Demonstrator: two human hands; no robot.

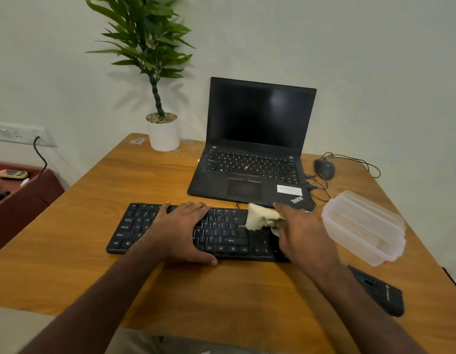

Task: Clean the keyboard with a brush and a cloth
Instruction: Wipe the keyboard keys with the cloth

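- The black keyboard [221, 233] lies on the wooden table [94, 195], near the front edge, just before the open laptop [252, 149].
- The left hand [181, 231] rests flat on the middle of the keyboard; the fingers are straight and reach to its far edge, and the thumb lies along its near edge.
- The right hand [298, 233] is over the right end of the keyboard. Its fingers are curled around a crumpled pale cloth [262, 217] and grip it.
- The cloth touches the keys in the upper right part of the keyboard, close to the front edge of the laptop.
- The laptop screen is dark, and a wired black mouse [324, 168] sits to its right.
- A clear plastic container [365, 226] with a lid stands on the table right of the right hand; what is inside I cannot tell.
- A black phone [380, 292] lies near the right front corner of the table.
- A green plant in a white pot [163, 134] stands at the far left of the table, beside the laptop.
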